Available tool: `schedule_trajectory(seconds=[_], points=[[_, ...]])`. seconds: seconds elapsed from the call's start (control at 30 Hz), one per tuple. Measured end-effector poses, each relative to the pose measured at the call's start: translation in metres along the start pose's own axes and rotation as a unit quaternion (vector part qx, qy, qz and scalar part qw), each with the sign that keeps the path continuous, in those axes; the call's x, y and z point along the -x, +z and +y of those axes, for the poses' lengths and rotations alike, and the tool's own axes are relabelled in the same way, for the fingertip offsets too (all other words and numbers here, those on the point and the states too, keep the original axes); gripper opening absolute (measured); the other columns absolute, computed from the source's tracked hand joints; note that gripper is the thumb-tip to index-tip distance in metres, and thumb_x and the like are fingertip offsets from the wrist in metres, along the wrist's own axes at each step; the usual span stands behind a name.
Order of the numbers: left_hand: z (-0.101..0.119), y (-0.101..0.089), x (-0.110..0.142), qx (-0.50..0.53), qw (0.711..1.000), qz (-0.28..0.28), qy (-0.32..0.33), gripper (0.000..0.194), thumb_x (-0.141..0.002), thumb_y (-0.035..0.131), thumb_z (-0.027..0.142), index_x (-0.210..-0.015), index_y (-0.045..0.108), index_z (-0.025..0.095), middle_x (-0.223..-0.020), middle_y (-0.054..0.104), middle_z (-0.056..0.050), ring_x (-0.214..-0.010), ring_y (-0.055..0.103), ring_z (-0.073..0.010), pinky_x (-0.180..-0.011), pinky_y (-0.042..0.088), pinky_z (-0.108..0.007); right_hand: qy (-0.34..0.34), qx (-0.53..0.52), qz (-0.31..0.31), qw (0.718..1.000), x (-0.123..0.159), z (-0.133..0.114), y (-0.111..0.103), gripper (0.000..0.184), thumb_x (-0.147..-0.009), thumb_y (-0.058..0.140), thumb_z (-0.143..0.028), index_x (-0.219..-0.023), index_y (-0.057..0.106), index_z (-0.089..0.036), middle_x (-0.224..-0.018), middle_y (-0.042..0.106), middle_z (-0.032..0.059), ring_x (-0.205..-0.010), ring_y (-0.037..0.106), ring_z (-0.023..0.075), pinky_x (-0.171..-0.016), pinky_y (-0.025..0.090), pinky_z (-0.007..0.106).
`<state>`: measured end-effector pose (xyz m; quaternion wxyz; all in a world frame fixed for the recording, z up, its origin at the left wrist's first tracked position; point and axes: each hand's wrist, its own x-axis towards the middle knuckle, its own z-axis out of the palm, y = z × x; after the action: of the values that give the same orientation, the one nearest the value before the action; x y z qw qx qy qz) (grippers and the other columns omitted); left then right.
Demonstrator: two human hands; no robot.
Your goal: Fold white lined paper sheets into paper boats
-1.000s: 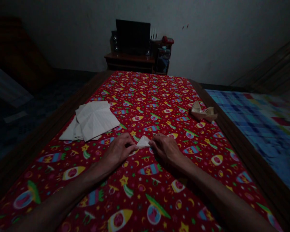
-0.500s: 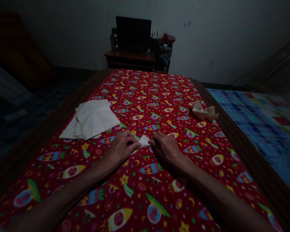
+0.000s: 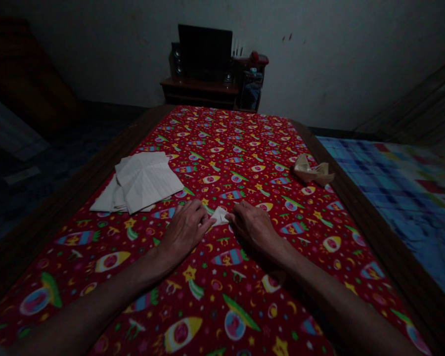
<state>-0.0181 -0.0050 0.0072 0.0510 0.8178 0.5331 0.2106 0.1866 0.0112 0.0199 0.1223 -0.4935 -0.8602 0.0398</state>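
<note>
A small piece of folded white paper (image 3: 220, 216) lies on the red patterned cloth (image 3: 222, 277), between my two hands. My left hand (image 3: 188, 222) has its fingers curled, with thumb and fingertips pinching the paper's left corner. At the right corner, my right hand (image 3: 252, 222) is closed on the same paper, its thumb pressed against the edge. Both hands rest low, near the cloth. The paper's outer corners are hidden under the fingers. Left of my left hand sits a stack of creased paper sheets (image 3: 146, 180).
On the right side of the cloth stands a folded paper shape (image 3: 312, 170). Dark wooden edges (image 3: 359, 212) border the cloth. A monitor (image 3: 205, 52) with speakers is on a desk (image 3: 200, 87) against the far wall. A checked blue cloth (image 3: 385, 183) spreads to the right.
My left fingers have shifted slightly at the paper's left corner. The paper and my right hand stay in nearly the same place.
</note>
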Motion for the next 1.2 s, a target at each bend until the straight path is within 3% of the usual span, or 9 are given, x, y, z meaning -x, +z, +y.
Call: schedule_trajectory(seconds=[0.1,0.17,0.27,0.37,0.77,1.07,1.13,1.2], points=[[0.004,-0.003,0.001,-0.032,0.999,0.028,0.017,0.015,-0.089,0.05,0.03,-0.094,0.057,0.017,-0.096,0.059,-0.007,-0.09,0.054,-0.0231,-0.077,0.041,-0.037,0.003,0.006,-0.003,1.0,0.0,-0.001,-0.001,0.028,-0.094,0.041,-0.035,-0.082,0.057,-0.017,-0.079,0.059,0.0029,-0.062,0.048,0.0117,-0.055,0.022,0.026],[0.009,-0.005,0.001,-0.046,0.997,0.038,0.058,0.027,-0.091,0.047,0.026,-0.116,0.052,0.017,-0.115,0.058,-0.011,-0.108,0.051,-0.0251,-0.089,0.04,-0.041,0.007,0.009,-0.007,1.0,0.0,-0.002,-0.002,0.028,-0.094,0.041,-0.035,-0.082,0.057,-0.017,-0.079,0.059,0.0029,-0.062,0.048,0.0118,-0.055,0.022,0.026],[0.017,-0.006,0.004,-0.063,0.985,0.009,0.157,0.039,-0.094,0.04,0.023,-0.132,0.042,0.018,-0.136,0.049,-0.008,-0.128,0.038,-0.0235,-0.107,0.026,-0.046,0.011,0.011,-0.007,1.0,0.0,-0.003,-0.002,0.027,-0.095,0.04,-0.035,-0.084,0.057,-0.017,-0.079,0.06,0.003,-0.06,0.049,0.0117,-0.054,0.023,0.026],[0.021,-0.003,0.012,-0.074,0.981,-0.018,0.179,0.041,-0.096,0.036,0.027,-0.134,0.041,0.015,-0.141,0.043,-0.008,-0.135,0.029,-0.0228,-0.112,0.017,-0.048,0.014,0.008,-0.004,1.0,0.0,-0.003,-0.001,0.028,-0.095,0.04,-0.035,-0.084,0.058,-0.017,-0.08,0.06,0.0032,-0.06,0.049,0.0115,-0.054,0.023,0.025],[0.023,-0.003,0.027,-0.1,0.98,-0.062,0.159,0.046,-0.095,0.035,0.029,-0.138,0.034,0.012,-0.148,0.03,-0.009,-0.138,0.023,-0.0221,-0.111,0.023,-0.047,0.015,-0.02,0.011,1.0,0.003,-0.007,-0.005,0.027,-0.095,0.04,-0.036,-0.084,0.055,-0.017,-0.081,0.059,0.0028,-0.065,0.05,0.012,-0.057,0.026,0.025],[0.023,0.001,0.032,-0.088,0.983,-0.059,0.15,0.046,-0.095,0.037,0.031,-0.138,0.035,0.014,-0.146,0.035,-0.009,-0.137,0.026,-0.0219,-0.113,0.021,-0.046,0.025,0.011,0.06,0.998,0.005,-0.004,0.004,0.026,-0.094,0.04,-0.032,-0.089,0.06,-0.017,-0.085,0.062,0.0063,-0.07,0.056,0.0155,-0.059,0.036,0.026],[0.024,0.0,0.031,-0.083,0.984,-0.058,0.147,0.045,-0.095,0.037,0.031,-0.137,0.037,0.015,-0.145,0.036,-0.009,-0.137,0.027,-0.022,-0.112,0.021,-0.047,-0.03,0.017,0.07,0.997,0.009,-0.005,0.007,0.026,-0.094,0.038,-0.025,-0.098,0.062,-0.016,-0.098,0.064,0.0104,-0.086,0.059,0.019,-0.07,0.042,0.029],[0.024,-0.001,0.031,-0.077,0.985,-0.057,0.146,0.044,-0.095,0.038,0.03,-0.136,0.038,0.016,-0.144,0.038,-0.009,-0.136,0.028,-0.0221,-0.112,0.021,-0.047,-0.129,0.002,0.06,0.99,0.015,-0.007,0.009,0.032,-0.094,0.035,-0.02,-0.118,0.056,-0.017,-0.121,0.059,0.0126,-0.113,0.052,0.0214,-0.092,0.04,0.036]])
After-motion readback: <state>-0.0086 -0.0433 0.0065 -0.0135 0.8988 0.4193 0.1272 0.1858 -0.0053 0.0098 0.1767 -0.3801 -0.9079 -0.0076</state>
